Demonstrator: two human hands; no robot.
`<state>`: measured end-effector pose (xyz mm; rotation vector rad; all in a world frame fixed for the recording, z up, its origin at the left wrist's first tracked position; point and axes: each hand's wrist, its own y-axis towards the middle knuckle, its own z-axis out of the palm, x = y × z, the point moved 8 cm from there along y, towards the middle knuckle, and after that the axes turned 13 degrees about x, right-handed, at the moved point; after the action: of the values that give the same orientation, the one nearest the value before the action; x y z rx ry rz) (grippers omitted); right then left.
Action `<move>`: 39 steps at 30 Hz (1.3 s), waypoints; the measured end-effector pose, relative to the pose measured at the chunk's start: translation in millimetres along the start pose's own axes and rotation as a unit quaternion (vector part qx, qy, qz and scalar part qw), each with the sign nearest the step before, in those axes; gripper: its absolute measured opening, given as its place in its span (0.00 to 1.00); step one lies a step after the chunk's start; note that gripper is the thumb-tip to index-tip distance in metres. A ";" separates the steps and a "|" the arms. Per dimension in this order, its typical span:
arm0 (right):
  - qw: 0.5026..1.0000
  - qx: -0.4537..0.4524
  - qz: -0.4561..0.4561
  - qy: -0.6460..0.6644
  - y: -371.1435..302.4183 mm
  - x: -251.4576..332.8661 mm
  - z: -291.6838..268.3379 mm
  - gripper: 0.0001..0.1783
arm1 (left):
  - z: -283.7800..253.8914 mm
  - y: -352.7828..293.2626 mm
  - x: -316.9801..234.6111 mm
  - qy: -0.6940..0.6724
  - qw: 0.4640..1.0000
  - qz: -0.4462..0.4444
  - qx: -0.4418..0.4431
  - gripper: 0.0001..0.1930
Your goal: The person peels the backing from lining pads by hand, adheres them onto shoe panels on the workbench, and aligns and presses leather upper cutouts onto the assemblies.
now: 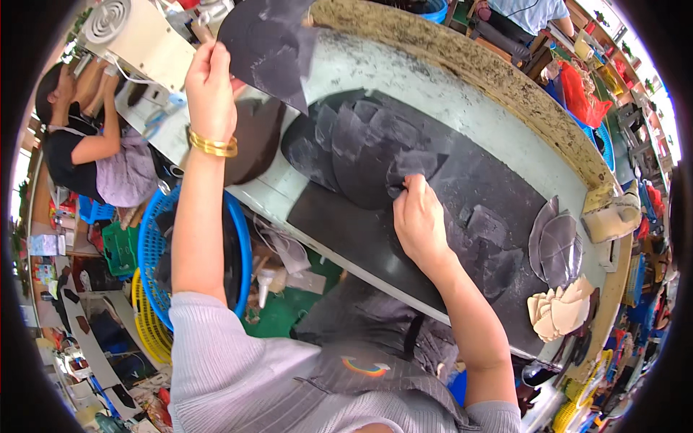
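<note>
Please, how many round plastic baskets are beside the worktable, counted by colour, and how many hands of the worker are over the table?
Blue basket: 1
Yellow basket: 1
Worker's hands: 2, left hand holding a dark sheet, right hand on the dark cut pieces
Total: 4

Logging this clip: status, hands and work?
Left hand raised, gripping a dark cut sheet. Right hand pressing on overlapped dark pieces on the black mat. Nothing in the way.
</note>
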<state>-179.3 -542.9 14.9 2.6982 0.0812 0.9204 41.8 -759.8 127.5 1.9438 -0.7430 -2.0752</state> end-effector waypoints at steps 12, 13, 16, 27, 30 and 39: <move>0.938 -0.108 0.178 0.276 -46.3 -53.6 -36.4 0.04 | 57.1 -69.5 8.5 -0.387 0.908 -0.092 0.132 0.16; 0.936 -0.124 0.183 0.274 -49.2 -56.8 -43.5 0.03 | 60.5 -75.0 13.1 -0.406 0.896 -0.117 0.141 0.16; 0.944 -0.169 0.198 0.203 -57.2 -88.1 -69.4 0.03 | 69.5 -62.2 12.2 -0.420 0.895 -0.119 0.095 0.12; 0.939 -0.307 0.154 0.006 -37.8 -128.0 -148.6 0.08 | 94.8 -102.4 56.2 -0.533 0.829 -0.160 0.057 0.09; 0.964 -0.160 0.165 -0.134 -44.2 -156.2 -123.5 0.08 | 113.3 -156.1 77.0 -0.477 0.825 -0.302 0.003 0.06; 0.971 -0.098 0.168 -0.139 -59.9 -162.7 -130.8 0.07 | 105.5 -211.7 -20.7 0.288 0.954 0.077 0.026 0.22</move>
<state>-385.4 -476.3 0.4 2.6634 -0.5113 0.5853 -18.8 -546.2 43.3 2.2676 -0.7788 -1.2998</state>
